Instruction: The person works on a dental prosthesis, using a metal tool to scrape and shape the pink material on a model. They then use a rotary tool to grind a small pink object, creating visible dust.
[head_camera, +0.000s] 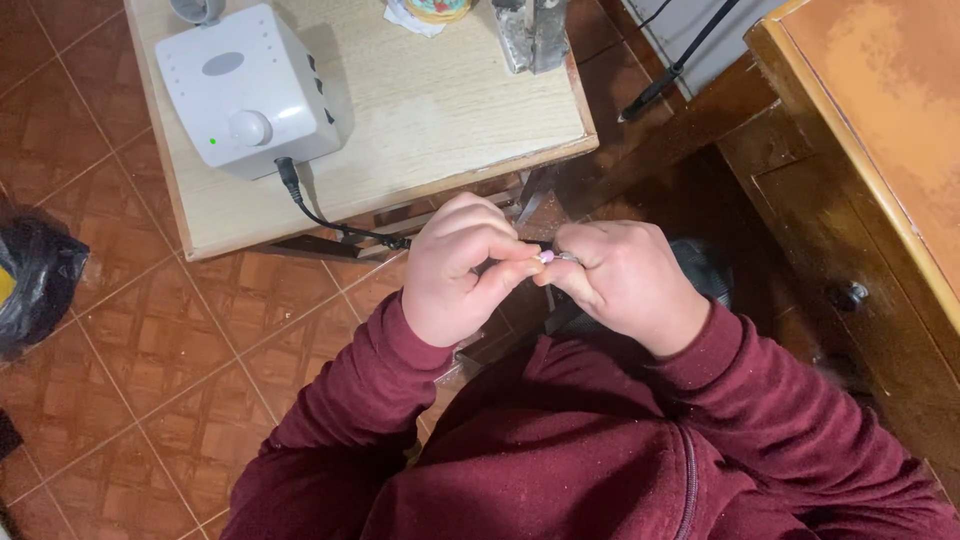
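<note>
My left hand (462, 268) and my right hand (625, 282) meet in front of my chest, both in maroon sleeves. My left fingers are curled around a slim handpiece whose black cord (320, 215) runs back to a white control box (243, 88) on a small wooden table (440, 120). A small pink tip (546, 257) shows between the two hands. My right fingers pinch a small shiny metal piece (566, 258) held against that tip. Most of the handpiece is hidden inside my left fist.
The white box has a round knob and a green light. A metal tool (532, 35) stands at the table's far edge. A wooden desk with drawer knobs (850, 295) is at right. A black bag (38, 280) lies on the brown tiled floor at left.
</note>
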